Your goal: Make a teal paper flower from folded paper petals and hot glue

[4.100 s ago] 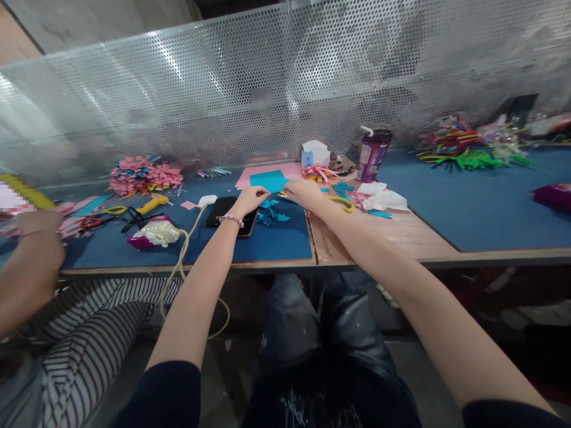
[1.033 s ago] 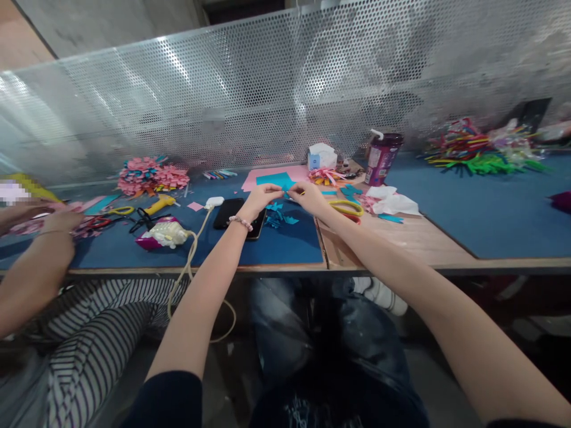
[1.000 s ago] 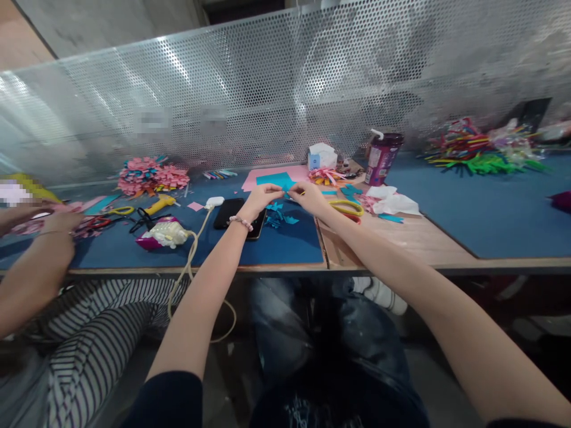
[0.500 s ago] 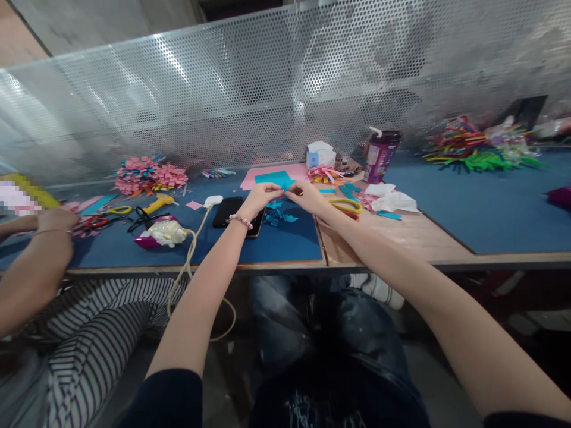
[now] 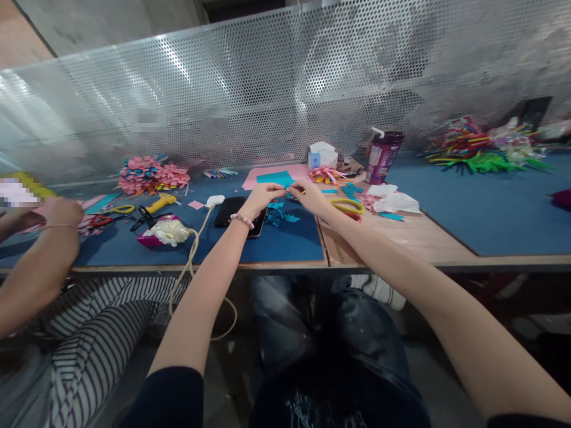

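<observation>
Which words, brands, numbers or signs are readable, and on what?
No text is readable.
Purple drink cup: printing, too small and blurred.
Blue-and-white box: small mark, illegible.
Dark shirt: white print, illegible.
Perforated metal panel and far left: pixelated patches, unreadable.

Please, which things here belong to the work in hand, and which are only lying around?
Likely in the work: left hand, right hand, the small blue piece pinched between them; nearby, blue scraps, blue sheet.

Seemingly just lying around: purple cup, tissue box, crumpled white tissue.

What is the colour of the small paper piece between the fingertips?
The paper piece is bright blue, showing in the head view.
</observation>
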Action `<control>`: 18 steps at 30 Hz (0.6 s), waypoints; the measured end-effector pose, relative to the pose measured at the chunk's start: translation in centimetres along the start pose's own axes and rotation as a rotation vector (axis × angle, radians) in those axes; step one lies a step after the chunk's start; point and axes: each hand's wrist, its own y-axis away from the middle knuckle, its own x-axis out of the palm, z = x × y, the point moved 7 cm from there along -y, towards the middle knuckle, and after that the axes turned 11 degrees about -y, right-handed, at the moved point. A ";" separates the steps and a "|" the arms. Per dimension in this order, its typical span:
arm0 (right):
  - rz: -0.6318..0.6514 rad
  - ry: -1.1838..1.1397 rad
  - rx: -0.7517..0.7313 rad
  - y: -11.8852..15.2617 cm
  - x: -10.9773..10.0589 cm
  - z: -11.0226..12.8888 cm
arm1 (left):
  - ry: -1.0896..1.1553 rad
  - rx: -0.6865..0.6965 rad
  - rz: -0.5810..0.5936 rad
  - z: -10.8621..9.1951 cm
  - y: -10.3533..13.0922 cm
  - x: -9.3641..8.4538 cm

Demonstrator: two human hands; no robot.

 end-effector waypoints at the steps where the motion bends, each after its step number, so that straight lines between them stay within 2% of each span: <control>1: -0.002 -0.014 0.000 0.0 0.0 0.1 | 0.004 0.003 -0.001 0.0 0.0 0.0; 18: -0.076 -0.104 0.029 0.0 -0.5 -0.3 | -0.024 0.012 -0.019 0.2 -0.2 0.0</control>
